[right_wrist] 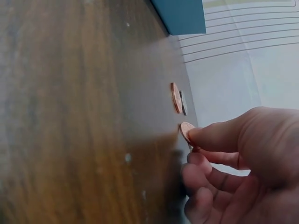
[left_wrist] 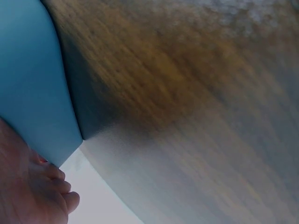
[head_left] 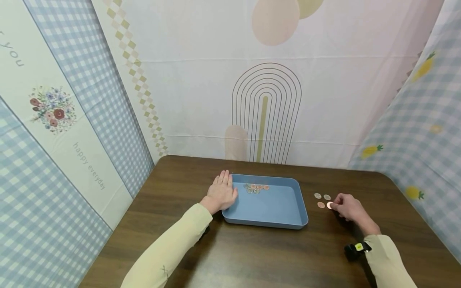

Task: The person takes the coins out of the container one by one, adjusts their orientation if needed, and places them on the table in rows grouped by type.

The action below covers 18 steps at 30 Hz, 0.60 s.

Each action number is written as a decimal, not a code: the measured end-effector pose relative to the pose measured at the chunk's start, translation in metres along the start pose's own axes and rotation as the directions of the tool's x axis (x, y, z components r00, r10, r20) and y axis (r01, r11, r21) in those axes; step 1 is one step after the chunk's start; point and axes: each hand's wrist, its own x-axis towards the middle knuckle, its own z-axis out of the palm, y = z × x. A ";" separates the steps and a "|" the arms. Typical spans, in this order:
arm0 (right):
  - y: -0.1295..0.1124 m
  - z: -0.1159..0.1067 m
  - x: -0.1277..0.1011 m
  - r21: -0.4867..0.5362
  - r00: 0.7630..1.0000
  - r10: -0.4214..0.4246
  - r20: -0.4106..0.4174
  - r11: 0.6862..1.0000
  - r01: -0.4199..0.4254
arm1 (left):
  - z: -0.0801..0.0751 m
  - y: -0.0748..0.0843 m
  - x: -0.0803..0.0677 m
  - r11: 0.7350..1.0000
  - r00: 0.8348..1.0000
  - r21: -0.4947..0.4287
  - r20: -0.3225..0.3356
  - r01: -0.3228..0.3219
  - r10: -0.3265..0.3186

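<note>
My right hand pinches a copper-coloured coin between thumb and fingers, to the right of the tray. The coin is tilted in the right wrist view; whether its edge touches the table cannot be told. Beside it lie another copper coin and two silver coins. My left hand, fingers straight, rests against the left side of the shallow blue tray. Inside the tray, near its far left part, several silver and copper coins lie in two rows.
All of this stands on a dark brown wooden table. A white patterned cloth hangs behind the table's far edge, with checked cloths at the sides. A small black camera is strapped to the right wrist.
</note>
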 end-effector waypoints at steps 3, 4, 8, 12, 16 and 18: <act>0.000 -0.001 0.000 -0.006 1.000 0.006 0.017 1.000 -0.006 | 0.000 -0.001 -0.002 1.000 1.000 -0.005 0.001 -0.006 0.006; 0.000 -0.001 -0.001 -0.007 1.000 0.006 0.022 1.000 -0.006 | 0.000 -0.001 -0.002 1.000 1.000 -0.008 -0.001 -0.007 0.007; 0.001 0.001 -0.002 -0.006 1.000 0.006 0.030 1.000 -0.005 | 0.001 -0.002 -0.003 1.000 1.000 -0.003 -0.002 -0.008 0.008; 0.001 0.002 -0.005 0.001 1.000 -0.004 0.027 1.000 0.004 | 0.002 -0.002 -0.003 1.000 1.000 0.005 -0.009 -0.015 0.015; 0.001 0.004 -0.008 0.007 1.000 -0.026 0.014 1.000 0.026 | 0.002 -0.002 -0.003 1.000 1.000 0.008 -0.007 -0.023 0.023; -0.001 0.006 -0.009 -0.006 0.999 -0.043 -0.009 0.999 0.043 | 0.003 -0.003 -0.003 1.000 1.000 0.013 -0.005 -0.023 0.023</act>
